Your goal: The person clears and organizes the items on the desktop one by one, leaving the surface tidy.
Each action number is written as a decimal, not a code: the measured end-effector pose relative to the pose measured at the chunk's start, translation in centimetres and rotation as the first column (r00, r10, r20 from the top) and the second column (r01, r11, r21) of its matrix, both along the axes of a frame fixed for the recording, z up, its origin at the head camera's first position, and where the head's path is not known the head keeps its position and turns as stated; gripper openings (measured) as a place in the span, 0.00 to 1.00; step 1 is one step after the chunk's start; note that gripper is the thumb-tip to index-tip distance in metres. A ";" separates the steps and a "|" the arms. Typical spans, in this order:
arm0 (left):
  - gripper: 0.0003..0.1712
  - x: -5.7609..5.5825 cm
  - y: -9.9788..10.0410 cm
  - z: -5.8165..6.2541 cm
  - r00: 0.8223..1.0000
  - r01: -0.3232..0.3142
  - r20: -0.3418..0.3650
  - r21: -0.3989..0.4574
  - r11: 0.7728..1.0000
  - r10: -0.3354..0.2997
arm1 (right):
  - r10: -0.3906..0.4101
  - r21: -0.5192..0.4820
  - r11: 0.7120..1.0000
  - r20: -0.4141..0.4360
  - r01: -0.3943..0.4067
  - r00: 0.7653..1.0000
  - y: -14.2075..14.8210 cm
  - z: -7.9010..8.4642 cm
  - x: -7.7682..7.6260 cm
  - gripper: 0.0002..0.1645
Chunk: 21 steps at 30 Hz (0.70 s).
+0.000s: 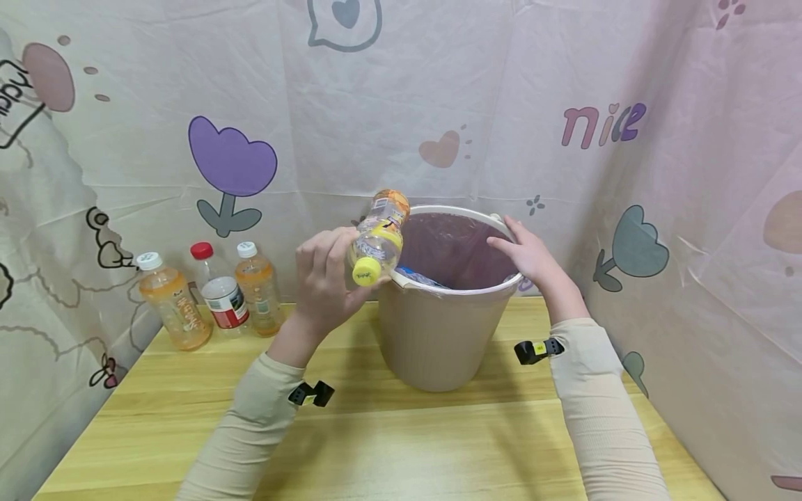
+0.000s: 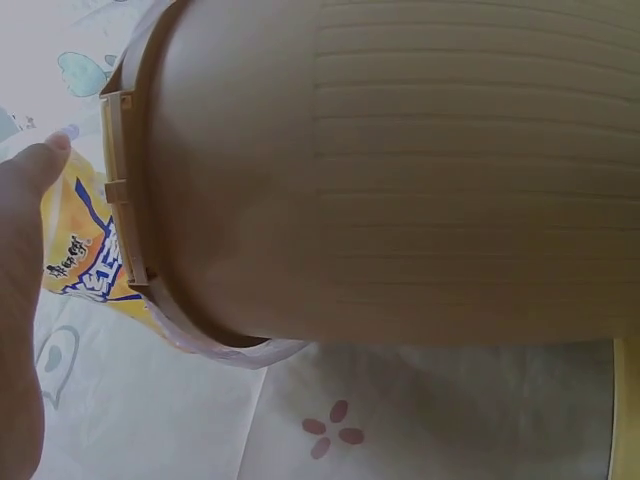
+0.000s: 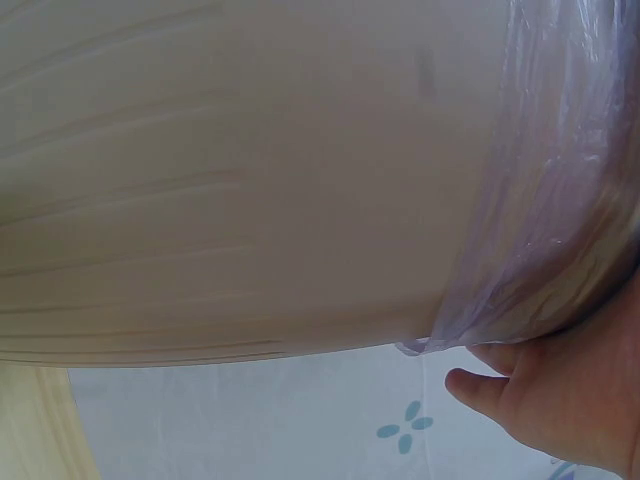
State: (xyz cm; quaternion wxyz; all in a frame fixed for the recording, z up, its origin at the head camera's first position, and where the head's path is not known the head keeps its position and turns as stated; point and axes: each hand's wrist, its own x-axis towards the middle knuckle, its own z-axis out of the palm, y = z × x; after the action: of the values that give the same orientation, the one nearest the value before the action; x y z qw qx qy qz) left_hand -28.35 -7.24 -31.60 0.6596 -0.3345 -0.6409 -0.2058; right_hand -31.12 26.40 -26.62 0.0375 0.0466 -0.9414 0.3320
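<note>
My left hand (image 1: 327,278) grips a clear plastic drink bottle (image 1: 379,236) with a yellow cap and an orange-yellow label. The bottle tilts over the left rim of a beige trash bin (image 1: 438,341), its cap toward me. In the left wrist view the yellow label (image 2: 85,240) shows beside the bin's rim, near the thumb. At the bin's right side my right hand (image 1: 529,254) holds the rim, with fingers on both sides of it. A thin plastic bag (image 3: 540,200) lines the bin and folds over its rim. Something blue (image 1: 420,277) lies inside.
Three bottles stand at the left back of the wooden table (image 1: 376,452): an orange-labelled one (image 1: 175,306), a red-capped one (image 1: 224,296) and another with a white cap (image 1: 258,292). A printed cloth (image 1: 351,118) hangs behind and along both sides.
</note>
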 end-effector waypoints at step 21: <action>0.34 0.3 0.0 0.3 0.992 0.007 0.122 -0.159 0.987 0.013 | 0.004 -0.004 1.000 -0.005 -0.004 1.000 0.0 -0.1 0.0 0.47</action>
State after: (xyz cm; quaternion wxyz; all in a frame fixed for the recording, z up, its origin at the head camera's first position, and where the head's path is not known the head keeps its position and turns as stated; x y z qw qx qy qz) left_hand -28.06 -7.20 -31.35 0.5905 -0.3719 -0.6950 -0.1733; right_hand -31.14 26.41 -26.71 0.0393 0.0493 -0.9405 0.3339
